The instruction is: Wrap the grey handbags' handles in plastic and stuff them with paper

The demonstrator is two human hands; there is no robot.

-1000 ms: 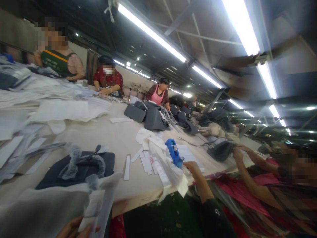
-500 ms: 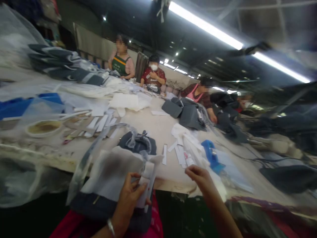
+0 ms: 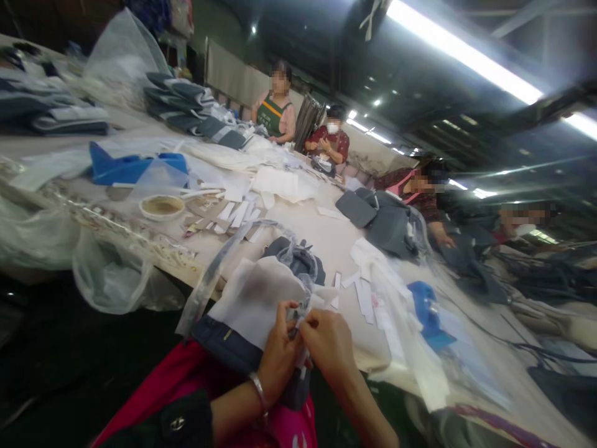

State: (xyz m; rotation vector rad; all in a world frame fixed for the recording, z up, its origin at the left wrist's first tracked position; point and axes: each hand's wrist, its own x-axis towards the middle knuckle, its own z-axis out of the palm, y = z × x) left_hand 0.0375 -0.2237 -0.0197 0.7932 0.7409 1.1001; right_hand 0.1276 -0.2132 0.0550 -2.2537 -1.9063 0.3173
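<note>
A dark blue-grey bag (image 3: 228,339) lies tilted from my lap up onto the table edge, a white sheet (image 3: 261,292) covering its upper face. Its handle (image 3: 305,267), wrapped in clear plastic, lies on the tabletop, and a plastic-covered strap (image 3: 205,295) arches off to the left. My left hand (image 3: 281,348) grips the bag's right side, fingers bent around it. Right beside it, my right hand (image 3: 328,343) is closed in a pinch against the same side. Whatever is between its fingertips is hidden.
White strips (image 3: 366,298) and a blue tape dispenser (image 3: 426,314) lie to the right. A tape roll (image 3: 162,207), paper strips (image 3: 233,216) and a blue holder (image 3: 135,168) sit left. Dark bag pieces (image 3: 392,224) are farther back. Several people work around the table.
My right hand has moved left from above the table to the bag, meeting my left hand there. The camera view has swung left, so the scene sits farther right.
</note>
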